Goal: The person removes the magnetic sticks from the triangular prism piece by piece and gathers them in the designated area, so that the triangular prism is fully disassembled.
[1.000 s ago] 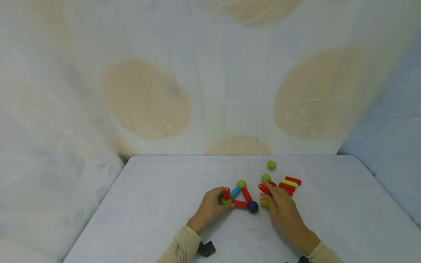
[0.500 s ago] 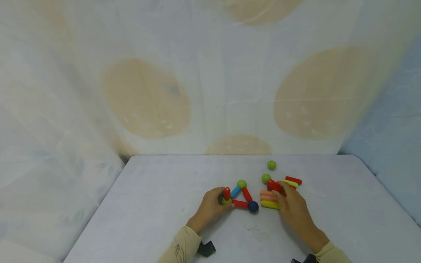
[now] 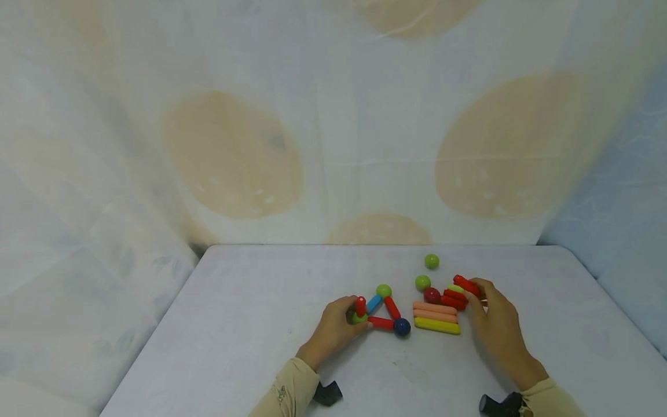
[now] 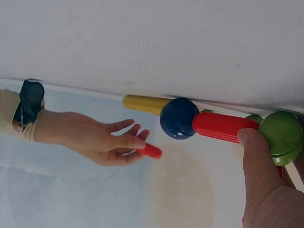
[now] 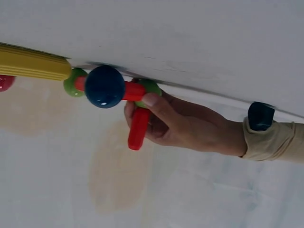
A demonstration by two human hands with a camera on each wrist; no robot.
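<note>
My left hand [image 3: 333, 324] and right hand [image 3: 495, 324] are bare; beige long sleeves [image 3: 283, 394] end at black wrist-mounted cameras [image 3: 327, 394].

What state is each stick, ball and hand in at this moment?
Left hand: grips the green ball corner of the triangle.
Upright red stick: standing on that ball.
Dark blue ball: joined to the flat red stick.
Right hand: fingers on a loose red stick.
Yellow stick: lying flat.
Far green ball: loose, apart.

Head high; wrist views low, inverted
</note>
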